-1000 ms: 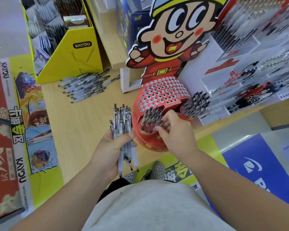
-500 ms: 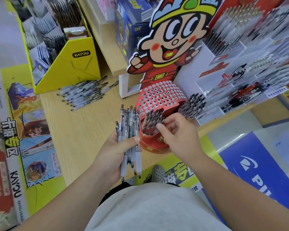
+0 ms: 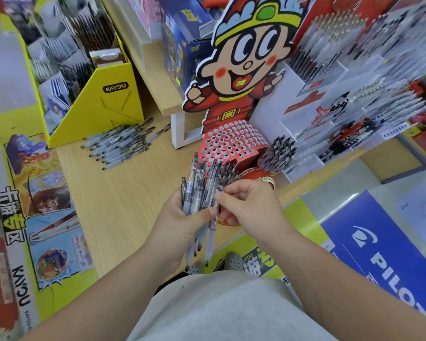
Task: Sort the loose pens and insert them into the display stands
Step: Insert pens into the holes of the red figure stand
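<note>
head view — left hand (image 3: 180, 219) grips pen bundle (image 3: 199, 190), right hand (image 3: 252, 205) pinches a pen (image 3: 210, 238).

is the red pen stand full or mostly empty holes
Mostly empty: the red stand shows rows of bare holes across its top; pens stand only in a front cluster and a right-hand cluster.

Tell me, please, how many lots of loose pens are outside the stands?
2: a bunch gripped in the left hand, where the right hand pinches one pen, and a pile lying on the table by the yellow box. Others may be hidden.
</note>
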Demonstrator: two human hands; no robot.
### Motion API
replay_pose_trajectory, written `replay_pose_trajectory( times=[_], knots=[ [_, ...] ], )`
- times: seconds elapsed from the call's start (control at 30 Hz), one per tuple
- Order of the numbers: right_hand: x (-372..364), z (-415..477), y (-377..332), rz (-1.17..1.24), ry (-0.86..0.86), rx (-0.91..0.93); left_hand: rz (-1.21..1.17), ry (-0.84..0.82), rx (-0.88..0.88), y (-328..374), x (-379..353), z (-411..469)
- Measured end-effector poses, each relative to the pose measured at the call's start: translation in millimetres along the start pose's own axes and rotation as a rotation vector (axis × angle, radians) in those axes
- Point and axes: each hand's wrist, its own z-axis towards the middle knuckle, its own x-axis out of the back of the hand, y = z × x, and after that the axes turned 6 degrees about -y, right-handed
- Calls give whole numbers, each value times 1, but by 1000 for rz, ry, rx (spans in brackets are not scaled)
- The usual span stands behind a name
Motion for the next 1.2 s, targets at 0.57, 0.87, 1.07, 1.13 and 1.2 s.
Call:
replay_pose_trajectory(
  times=[0.57,0.87,1.07,1.13,1.2],
  knots=[
    [36,17,18,-237,361,307,-30,228,120,-16,25,14],
    [25,23,31,-423,250,296,-37,205,125,-18,22,16],
    [17,31,49,-499,239,248,-32,211,141,-20,22,13],
    [15,33,52,-519,232,237,-27,203,143,-20,21,12],
    [15,35,53,-525,240,233,-33,190,146,-18,20,11]
  ],
)
